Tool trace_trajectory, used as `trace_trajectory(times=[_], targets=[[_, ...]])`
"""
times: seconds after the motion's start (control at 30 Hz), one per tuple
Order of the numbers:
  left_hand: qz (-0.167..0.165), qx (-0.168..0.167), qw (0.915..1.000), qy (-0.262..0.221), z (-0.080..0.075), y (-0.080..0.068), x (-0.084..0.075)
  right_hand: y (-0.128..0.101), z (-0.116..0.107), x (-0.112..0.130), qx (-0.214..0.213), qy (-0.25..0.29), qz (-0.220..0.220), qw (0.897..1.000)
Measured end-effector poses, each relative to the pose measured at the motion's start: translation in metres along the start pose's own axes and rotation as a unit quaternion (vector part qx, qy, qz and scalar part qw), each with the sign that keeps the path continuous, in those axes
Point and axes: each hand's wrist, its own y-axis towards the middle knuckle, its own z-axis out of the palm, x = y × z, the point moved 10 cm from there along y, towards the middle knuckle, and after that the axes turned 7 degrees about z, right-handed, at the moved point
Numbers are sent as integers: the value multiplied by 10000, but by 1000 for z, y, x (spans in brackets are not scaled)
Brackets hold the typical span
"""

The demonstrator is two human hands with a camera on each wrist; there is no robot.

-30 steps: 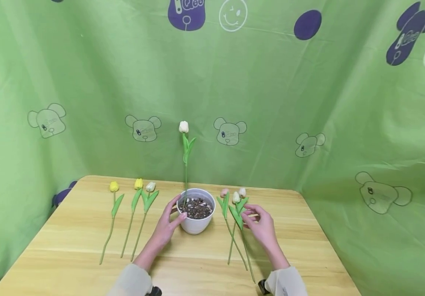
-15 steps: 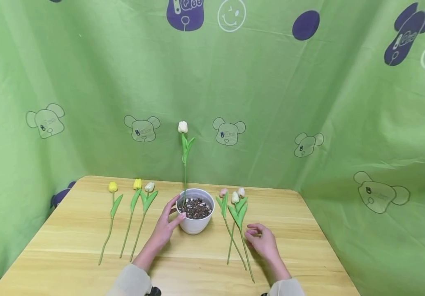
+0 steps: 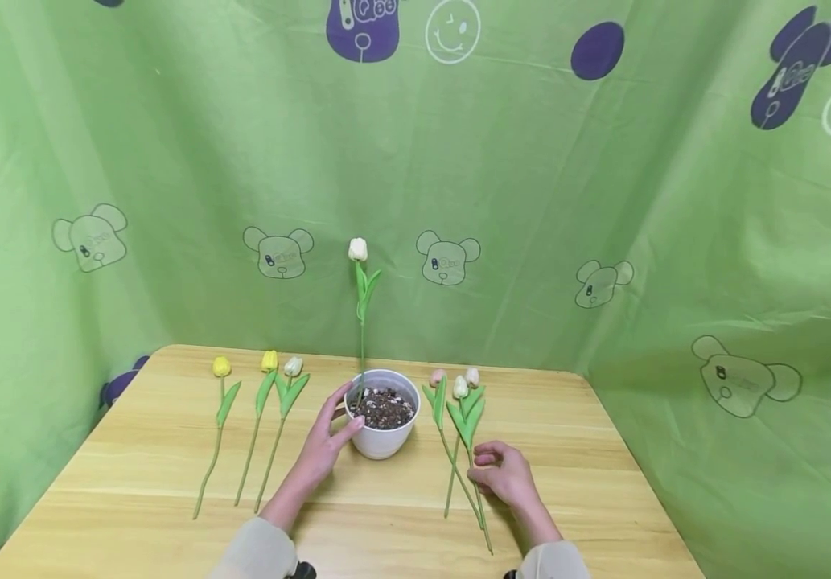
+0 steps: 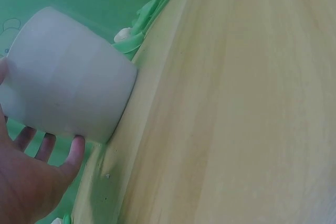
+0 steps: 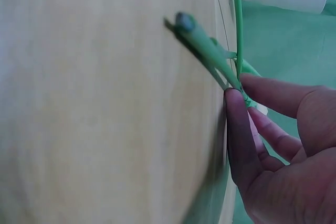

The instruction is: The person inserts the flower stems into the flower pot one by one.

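Note:
My left hand [image 3: 322, 446] holds the white flower pot [image 3: 380, 445] by its left side, thumb toward the front of the rim. Dark soil [image 3: 386, 412] fills the pot's lower part, and one white tulip [image 3: 358, 249] stands upright in it. With thumb and index finger, my right hand [image 3: 508, 476] pinches the green stem of a white tulip [image 3: 470, 422] on the table. In the right wrist view that stem [image 5: 207, 45] points toward the camera between the fingertips. Beside it lie a pink tulip [image 3: 440, 399] and another pale tulip [image 3: 472, 376], their stems crossing.
Left of the pot lie two yellow tulips [image 3: 222, 367] [image 3: 269, 361] and a white tulip [image 3: 294, 367], side by side. Everything rests on a wooden table [image 3: 357, 531]. A green patterned curtain [image 3: 516, 201] hangs behind and at both sides.
My right hand has left the tulip leaves, drawn back toward me, then come in leftward and pinched the stem, which has shifted slightly left. My left hand stays on the pot.

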Motion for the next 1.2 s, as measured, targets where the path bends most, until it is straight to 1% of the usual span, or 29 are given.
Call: trace_trajectory(times=[0.13, 0.47, 0.67, 0.87, 1.07, 1.2], targets=[[14, -6, 10000, -4, 1, 0, -1, 1, 0, -2, 11, -20, 105, 9999], [-21, 26, 10000, -12, 2, 0, 0, 1, -3, -1, -109, -187, 182, 9996], [-91, -2, 10000, -34, 0, 1, 2, -1, -2, 4, -70, -166, 151, 9997], [-53, 39, 10000, -72, 2, 1, 0, -4, -9, 13, -134, -317, 24, 9994], [-68, -14, 10000, -56, 1, 0, 0, -4, -14, 18, -128, -69, 70, 9999], [-46, -14, 10000, -35, 0, -1, 0, -3, -18, 24, -169, 141, 15, 9998]])
